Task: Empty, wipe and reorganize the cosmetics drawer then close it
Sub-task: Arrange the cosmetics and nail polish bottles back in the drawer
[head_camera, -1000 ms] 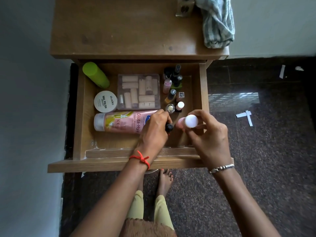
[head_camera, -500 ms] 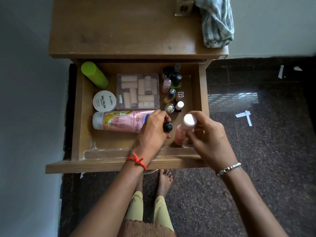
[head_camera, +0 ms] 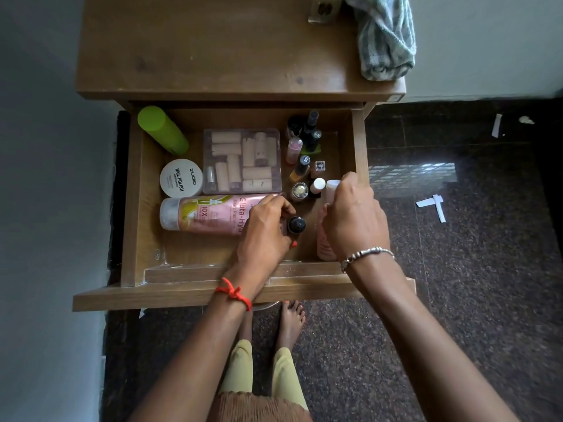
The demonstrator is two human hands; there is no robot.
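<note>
Mid-frame, the left hand (head_camera: 262,236) curls its fingers round a black-capped bottle (head_camera: 296,224); the right hand (head_camera: 353,220) grips a pink bottle (head_camera: 323,248), both inside the open drawer (head_camera: 182,295). Beyond, upper right, a cloth (head_camera: 387,41) lies on the table (head_camera: 213,50).

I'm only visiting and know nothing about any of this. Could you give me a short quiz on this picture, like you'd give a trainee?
1. True or false: the striped cloth lies inside the drawer.
2. What does the left hand hold? A. green bottle B. black-capped bottle C. round white tub
3. The long pink tube is ____ (upright or lying).
Key: 1 false, it lies on the table top. 2 B. 3 lying.
</note>
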